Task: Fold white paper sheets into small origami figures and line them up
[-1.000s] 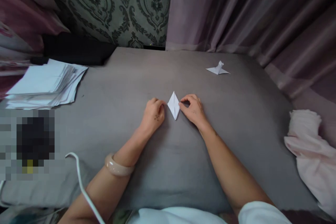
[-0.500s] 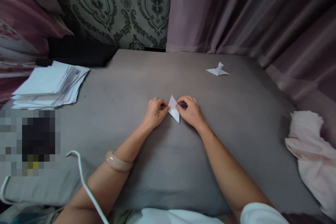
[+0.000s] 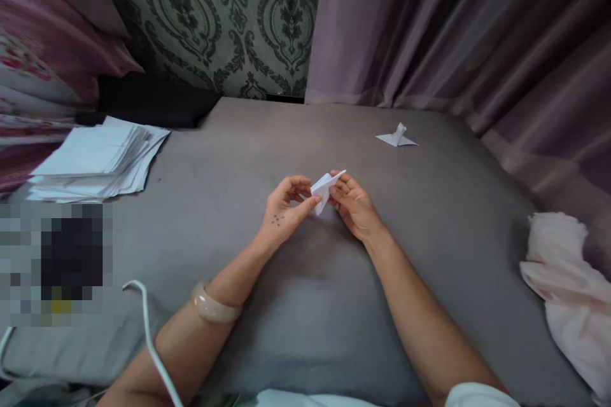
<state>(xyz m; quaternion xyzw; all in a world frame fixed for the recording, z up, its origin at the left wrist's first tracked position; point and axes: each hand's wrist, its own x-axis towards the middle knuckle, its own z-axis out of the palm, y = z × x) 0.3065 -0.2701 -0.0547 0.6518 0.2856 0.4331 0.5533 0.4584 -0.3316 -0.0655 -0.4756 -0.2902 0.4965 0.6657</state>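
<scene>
A small piece of folded white paper is held between my two hands, raised a little over the grey sheet. My left hand pinches its lower left side, with the thumb on the near face and the fingers curled behind. On the other side, my right hand grips the paper's right part between thumb and fingers. The paper has several layers, with one flap pointing up and right and a narrow tip pointing down. Farther back on the right sits a folded white paper bird with spread wings.
A stack of white paper lies at the left, in front of a black cloth. A white cable crosses by my left forearm. Pale pink fabric is bunched at the right edge. Purple curtains hang behind the grey surface.
The folded paper has been lifted and turned, from a flat diamond shape to a tilted one with its layers showing. Both hands have rotated, and the view has shifted slightly.
</scene>
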